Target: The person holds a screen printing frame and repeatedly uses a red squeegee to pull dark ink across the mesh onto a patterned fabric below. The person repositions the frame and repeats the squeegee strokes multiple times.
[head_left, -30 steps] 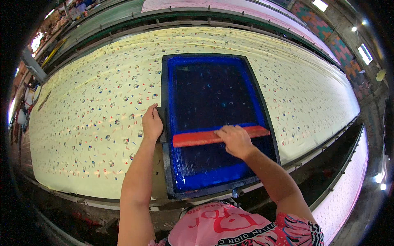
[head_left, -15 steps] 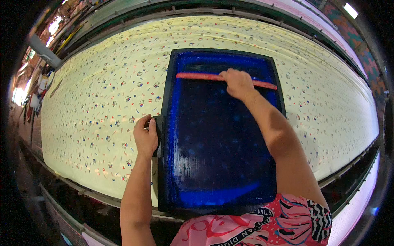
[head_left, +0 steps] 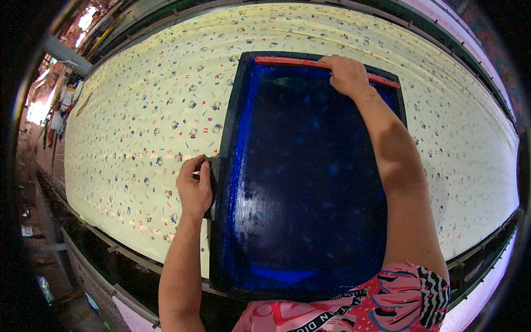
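Note:
A screen printing frame [head_left: 315, 182] with a dark rim and blue ink over its mesh lies flat on pale yellow printed fabric [head_left: 144, 127]. At its far end my right hand [head_left: 349, 76] is closed around a long red squeegee [head_left: 293, 61], which spans most of the frame's width. My left hand [head_left: 194, 182] grips the dark handle block [head_left: 214, 182] on the frame's left side, thumb and fingers curled over it. Blue ink [head_left: 285, 275] shows as a bright patch at the near end and a streak along the left inner edge.
The fabric stretches over a long table, covered in small coloured motifs. A dark rail [head_left: 138, 265] runs along the near edge. Another table with pinkish-white cloth [head_left: 437, 33] stands beyond at the far right. A grey post [head_left: 67, 55] rises at the far left.
My right hand has pushed the squeegee away from me, up to the far rim of the frame. The left hand keeps its hold on the handle block. The view has shifted slightly.

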`<state>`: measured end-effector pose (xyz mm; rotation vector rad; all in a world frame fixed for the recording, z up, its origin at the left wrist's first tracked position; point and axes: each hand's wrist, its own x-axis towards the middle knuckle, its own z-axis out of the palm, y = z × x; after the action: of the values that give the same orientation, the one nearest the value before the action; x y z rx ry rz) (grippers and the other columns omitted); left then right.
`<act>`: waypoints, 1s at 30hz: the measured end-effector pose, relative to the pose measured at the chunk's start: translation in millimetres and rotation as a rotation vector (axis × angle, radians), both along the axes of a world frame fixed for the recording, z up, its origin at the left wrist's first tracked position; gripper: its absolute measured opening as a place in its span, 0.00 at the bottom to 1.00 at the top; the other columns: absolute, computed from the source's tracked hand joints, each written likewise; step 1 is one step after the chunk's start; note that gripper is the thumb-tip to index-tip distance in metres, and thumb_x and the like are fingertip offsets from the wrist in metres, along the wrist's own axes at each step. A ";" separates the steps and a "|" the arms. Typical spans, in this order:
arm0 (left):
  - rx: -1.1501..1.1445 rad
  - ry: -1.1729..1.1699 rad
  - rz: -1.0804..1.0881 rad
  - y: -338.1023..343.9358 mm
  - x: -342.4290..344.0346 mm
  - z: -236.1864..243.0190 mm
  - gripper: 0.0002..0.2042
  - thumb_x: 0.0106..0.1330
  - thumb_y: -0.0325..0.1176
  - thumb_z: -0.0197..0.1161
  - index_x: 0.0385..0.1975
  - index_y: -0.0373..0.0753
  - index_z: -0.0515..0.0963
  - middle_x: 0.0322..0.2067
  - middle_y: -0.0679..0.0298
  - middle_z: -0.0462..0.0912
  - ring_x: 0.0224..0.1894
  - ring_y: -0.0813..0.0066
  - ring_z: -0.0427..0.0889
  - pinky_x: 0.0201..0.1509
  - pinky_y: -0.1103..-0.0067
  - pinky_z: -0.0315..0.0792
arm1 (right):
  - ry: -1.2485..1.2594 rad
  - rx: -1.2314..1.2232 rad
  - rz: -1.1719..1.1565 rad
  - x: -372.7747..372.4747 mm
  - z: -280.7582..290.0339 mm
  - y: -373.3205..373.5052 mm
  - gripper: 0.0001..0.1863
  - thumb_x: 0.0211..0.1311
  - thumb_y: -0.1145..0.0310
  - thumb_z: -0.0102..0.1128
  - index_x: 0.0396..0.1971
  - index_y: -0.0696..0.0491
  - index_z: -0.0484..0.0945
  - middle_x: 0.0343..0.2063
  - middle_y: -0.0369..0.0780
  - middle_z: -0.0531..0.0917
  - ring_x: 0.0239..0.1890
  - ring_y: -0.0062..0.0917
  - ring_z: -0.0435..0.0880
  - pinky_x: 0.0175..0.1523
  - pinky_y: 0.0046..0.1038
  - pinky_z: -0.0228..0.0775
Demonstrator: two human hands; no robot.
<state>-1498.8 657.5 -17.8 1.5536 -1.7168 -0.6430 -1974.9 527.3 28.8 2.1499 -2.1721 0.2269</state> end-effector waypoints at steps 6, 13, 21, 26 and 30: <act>-0.046 -0.024 -0.020 1.5 3.4 -3.2 0.12 0.83 0.32 0.67 0.56 0.31 0.88 0.47 0.56 0.92 0.44 0.71 0.86 0.50 0.73 0.81 | 0.075 0.058 0.056 -3.2 -2.8 -5.7 0.24 0.67 0.73 0.64 0.62 0.41 0.89 0.52 0.46 0.93 0.58 0.47 0.92 0.63 0.53 0.84; -0.067 0.001 -0.045 -1.5 9.5 -11.4 0.13 0.84 0.33 0.67 0.57 0.30 0.88 0.47 0.55 0.92 0.44 0.71 0.88 0.51 0.73 0.83 | -0.060 0.180 0.106 7.7 20.2 22.1 0.18 0.67 0.67 0.62 0.54 0.44 0.91 0.48 0.50 0.94 0.55 0.49 0.93 0.60 0.53 0.85; -0.154 -0.024 -0.075 -7.6 10.9 -15.4 0.15 0.82 0.37 0.69 0.57 0.31 0.89 0.50 0.48 0.93 0.51 0.58 0.93 0.58 0.67 0.85 | -0.009 0.283 0.109 64.8 27.1 148.0 0.20 0.66 0.69 0.68 0.57 0.43 0.90 0.45 0.46 0.94 0.53 0.46 0.93 0.59 0.52 0.84; -0.235 -0.071 -0.098 -15.0 11.3 -23.5 0.14 0.80 0.35 0.69 0.55 0.32 0.90 0.50 0.47 0.94 0.51 0.52 0.93 0.60 0.65 0.84 | -0.022 0.275 0.153 113.2 25.9 249.2 0.20 0.64 0.70 0.68 0.55 0.41 0.92 0.44 0.43 0.94 0.50 0.44 0.95 0.55 0.50 0.87; -0.260 -0.072 -0.094 -20.1 16.4 -31.9 0.15 0.79 0.36 0.68 0.55 0.34 0.90 0.50 0.47 0.93 0.51 0.52 0.93 0.60 0.64 0.84 | -0.031 0.329 0.154 159.2 34.4 323.4 0.21 0.65 0.72 0.69 0.57 0.42 0.92 0.46 0.42 0.92 0.52 0.41 0.93 0.56 0.47 0.86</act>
<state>-1482.3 637.4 -49.8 1.3356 -1.8546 -0.3950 -1815.6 850.7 63.2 2.5039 -2.1914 -0.0985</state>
